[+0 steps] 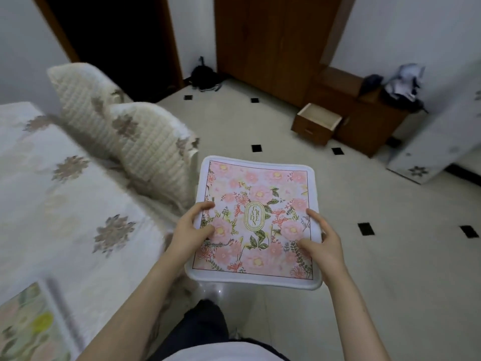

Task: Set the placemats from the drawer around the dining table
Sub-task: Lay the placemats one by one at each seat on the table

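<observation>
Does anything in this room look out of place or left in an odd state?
Yes. The drawer of the low wooden cabinet by the wall stands pulled out, and looks empty. Clothes lie heaped on the cabinet top. Both hands, left and right, hold the pink floral placemat level, nothing askew there.

Two chairs with quilted cream covers [125,121] are pushed against the left side, and a dark doorway [114,43] is seen behind them. A black bag [203,75] is slumped in the corner beside a wooden wardrobe [270,43]. Crumpled clothes [400,84] are heaped on the low wooden cabinet [369,126], and the pale floor is dotted with small black tiles [256,148].
</observation>
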Available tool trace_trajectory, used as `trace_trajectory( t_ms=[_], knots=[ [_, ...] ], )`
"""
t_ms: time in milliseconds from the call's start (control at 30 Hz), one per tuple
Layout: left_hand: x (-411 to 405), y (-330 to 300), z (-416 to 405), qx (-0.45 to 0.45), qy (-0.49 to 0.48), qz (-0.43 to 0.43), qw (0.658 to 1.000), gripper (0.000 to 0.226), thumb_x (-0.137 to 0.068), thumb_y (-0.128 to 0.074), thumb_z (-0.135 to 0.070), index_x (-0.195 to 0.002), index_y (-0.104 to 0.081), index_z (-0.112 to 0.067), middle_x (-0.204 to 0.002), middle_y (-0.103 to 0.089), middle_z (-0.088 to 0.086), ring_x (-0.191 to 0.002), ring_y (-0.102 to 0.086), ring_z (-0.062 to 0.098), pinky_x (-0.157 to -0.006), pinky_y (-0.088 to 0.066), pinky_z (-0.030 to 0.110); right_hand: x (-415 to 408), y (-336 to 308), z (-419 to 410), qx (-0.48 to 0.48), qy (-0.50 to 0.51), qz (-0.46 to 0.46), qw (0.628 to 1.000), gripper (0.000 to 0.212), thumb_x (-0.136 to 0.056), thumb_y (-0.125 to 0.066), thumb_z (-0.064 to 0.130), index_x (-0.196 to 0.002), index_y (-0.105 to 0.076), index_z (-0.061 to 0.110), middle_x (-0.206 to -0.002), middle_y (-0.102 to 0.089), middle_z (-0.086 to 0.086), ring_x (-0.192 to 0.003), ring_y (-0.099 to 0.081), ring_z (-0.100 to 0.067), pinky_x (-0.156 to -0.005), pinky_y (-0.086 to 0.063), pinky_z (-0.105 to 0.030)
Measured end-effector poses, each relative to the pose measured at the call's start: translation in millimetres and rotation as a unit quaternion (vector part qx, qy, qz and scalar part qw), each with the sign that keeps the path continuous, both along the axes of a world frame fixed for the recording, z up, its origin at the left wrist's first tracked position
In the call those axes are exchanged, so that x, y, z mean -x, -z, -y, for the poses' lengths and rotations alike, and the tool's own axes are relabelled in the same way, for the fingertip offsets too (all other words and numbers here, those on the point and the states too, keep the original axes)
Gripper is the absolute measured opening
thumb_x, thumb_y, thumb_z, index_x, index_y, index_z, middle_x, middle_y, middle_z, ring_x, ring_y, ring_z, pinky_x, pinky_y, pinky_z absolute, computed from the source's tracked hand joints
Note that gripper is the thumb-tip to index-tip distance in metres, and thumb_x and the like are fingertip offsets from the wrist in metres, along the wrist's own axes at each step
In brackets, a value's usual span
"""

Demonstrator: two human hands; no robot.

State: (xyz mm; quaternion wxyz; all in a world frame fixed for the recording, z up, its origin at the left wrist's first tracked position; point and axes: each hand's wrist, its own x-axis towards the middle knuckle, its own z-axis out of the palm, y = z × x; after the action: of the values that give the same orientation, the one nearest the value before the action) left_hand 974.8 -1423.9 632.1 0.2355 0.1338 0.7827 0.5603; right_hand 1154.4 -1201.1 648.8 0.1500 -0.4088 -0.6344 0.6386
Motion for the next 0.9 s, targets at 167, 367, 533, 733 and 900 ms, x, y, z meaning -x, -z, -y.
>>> trace_trajectory(
  t_ms=[167, 367, 533, 733, 900],
  knots=[
    [37, 2, -77, 0.014, 0.048, -0.025, 0.998, 0.056, -0.077, -0.061, 0.002, -0.117, -0.061, -0.037, -0.117, -0.056, -0.031, -0.106, -0.058, -0.004, -0.082, -0.052, 0.020, 20, 7, -58, -0.013, 0.042, 0.014, 0.999, 0.069, -0.074, -0.060, -0.015, -0.124, -0.059, 0.032, -0.109, -0.067, -0.002, -0.065, -0.063, -0.013, -0.057, -0.056, -0.030],
    [119, 6, -171, -0.027, 0.031, -0.001, 0.999, 0.060, -0.079, -0.057, 0.004, -0.123, -0.056, -0.036, -0.118, -0.056, -0.024, -0.079, -0.061, -0.014, -0.066, -0.053, 0.013, 111, 6, -152, -0.030, 0.037, 0.015, 0.999, 0.070, -0.074, -0.059, -0.016, -0.124, -0.059, 0.033, -0.108, -0.068, -0.007, -0.057, -0.060, -0.010, -0.052, -0.054, -0.028],
    [213, -8, -258, -0.049, 0.030, 0.000, 0.998, 0.060, -0.079, -0.059, 0.005, -0.123, -0.057, -0.036, -0.117, -0.058, -0.022, -0.080, -0.064, -0.007, -0.062, -0.055, 0.018, 198, -15, -240, -0.043, 0.040, 0.012, 0.998, 0.069, -0.075, -0.061, -0.014, -0.123, -0.059, 0.035, -0.110, -0.067, -0.003, -0.073, -0.070, -0.015, -0.062, -0.060, -0.036],
    [304, -28, -342, -0.043, 0.023, -0.031, 0.998, 0.061, -0.076, -0.061, 0.005, -0.122, -0.059, -0.035, -0.116, -0.056, -0.029, -0.098, -0.060, -0.001, -0.064, -0.049, 0.008, 287, -33, -328, -0.050, 0.022, -0.006, 0.998, 0.067, -0.076, -0.062, -0.013, -0.122, -0.060, 0.035, -0.111, -0.066, 0.000, -0.084, -0.071, -0.018, -0.064, -0.061, -0.037],
    [368, -22, -401, -0.039, -0.014, -0.033, 0.999, 0.060, -0.076, -0.063, 0.005, -0.120, -0.060, -0.035, -0.115, -0.058, -0.025, -0.089, -0.063, -0.006, -0.066, -0.052, 0.013, 367, -27, -402, -0.040, -0.024, -0.006, 0.999, 0.063, -0.076, -0.061, -0.014, -0.120, -0.062, 0.031, -0.109, -0.066, 0.002, -0.074, -0.071, -0.013, -0.056, -0.057, -0.029]
  ],
)
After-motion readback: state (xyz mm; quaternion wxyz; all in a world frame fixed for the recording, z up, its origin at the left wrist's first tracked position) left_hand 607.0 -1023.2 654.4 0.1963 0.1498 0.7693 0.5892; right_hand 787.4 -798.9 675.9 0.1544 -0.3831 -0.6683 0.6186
